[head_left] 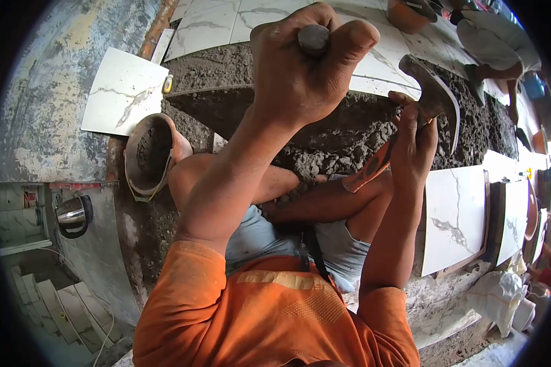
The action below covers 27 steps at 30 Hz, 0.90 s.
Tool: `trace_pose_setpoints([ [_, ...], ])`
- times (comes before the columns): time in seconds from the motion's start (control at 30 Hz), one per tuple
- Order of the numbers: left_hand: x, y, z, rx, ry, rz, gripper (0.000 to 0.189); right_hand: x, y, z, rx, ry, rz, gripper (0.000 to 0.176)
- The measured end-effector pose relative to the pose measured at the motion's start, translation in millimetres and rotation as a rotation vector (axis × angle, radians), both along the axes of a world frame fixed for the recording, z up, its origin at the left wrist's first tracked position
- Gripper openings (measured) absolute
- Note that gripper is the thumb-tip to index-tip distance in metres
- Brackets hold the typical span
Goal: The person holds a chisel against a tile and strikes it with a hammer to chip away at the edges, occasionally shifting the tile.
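Observation:
My left hand (303, 73) is raised near the camera, its fingers wrapped round a handle with a round grey end. The lower part of that tool is hidden behind the hand and wrist. Below it, a dark flat shape with a straight edge (217, 110) lies against grey mortar (343, 147); whether it belongs to the tool is unclear. To the right, my right hand (415, 137) grips a hammer (434, 95) just under its dark metal head. The hammer's orange and black handle slants down toward my knee.
A mortar-stained bucket (182, 144) stands at left, below a loose marbled tile (119, 92) and a small yellow-handled item (168, 84). More tiles (456, 214) stand at right. A kettle (72, 215) is far left. Another person (496, 43) crouches at upper right beside an orange container (407, 18).

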State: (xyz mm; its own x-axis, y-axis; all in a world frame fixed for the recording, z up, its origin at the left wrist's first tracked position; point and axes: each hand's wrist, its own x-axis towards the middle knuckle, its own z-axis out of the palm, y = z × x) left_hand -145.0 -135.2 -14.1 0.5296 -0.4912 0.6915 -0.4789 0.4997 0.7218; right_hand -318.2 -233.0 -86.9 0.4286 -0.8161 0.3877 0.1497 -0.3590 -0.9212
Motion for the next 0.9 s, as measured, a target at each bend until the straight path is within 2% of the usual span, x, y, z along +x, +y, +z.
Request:
trace_pose_setpoints([
  [0.17, 2, -4, -1, -0.079, -0.108, 0.096, 0.05, -1, 0, 0, -0.009, 0.031, -0.001, 0.027],
  [0.27, -2, -6, 4, -0.048, -0.154, 0.172, 0.051, -1, 0, -1, -0.005, 0.029, -0.003, 0.026],
  [0.33, -3, -7, 8, 0.015, -0.296, 0.289, 0.052, 0, 0, 0, -0.007, 0.027, -0.006, 0.026],
  [0.43, -5, -13, 10, 0.036, -0.222, 0.326, 0.054, 0, 1, 1, -0.004, 0.034, -0.012, 0.025],
  [0.8, -13, -26, 17, 0.044, -0.281, 0.349, 0.055, 1, 1, -2, 0.019, 0.009, -0.011, 0.022],
  [0.87, -11, -29, 15, 0.047, -0.29, 0.36, 0.055, 0, 1, 0, -0.025, 0.087, -0.036, 0.021],
  [0.9, -10, -30, 13, 0.079, -0.227, 0.279, 0.053, 0, 0, 0, -0.026, 0.085, -0.039, 0.021],
])
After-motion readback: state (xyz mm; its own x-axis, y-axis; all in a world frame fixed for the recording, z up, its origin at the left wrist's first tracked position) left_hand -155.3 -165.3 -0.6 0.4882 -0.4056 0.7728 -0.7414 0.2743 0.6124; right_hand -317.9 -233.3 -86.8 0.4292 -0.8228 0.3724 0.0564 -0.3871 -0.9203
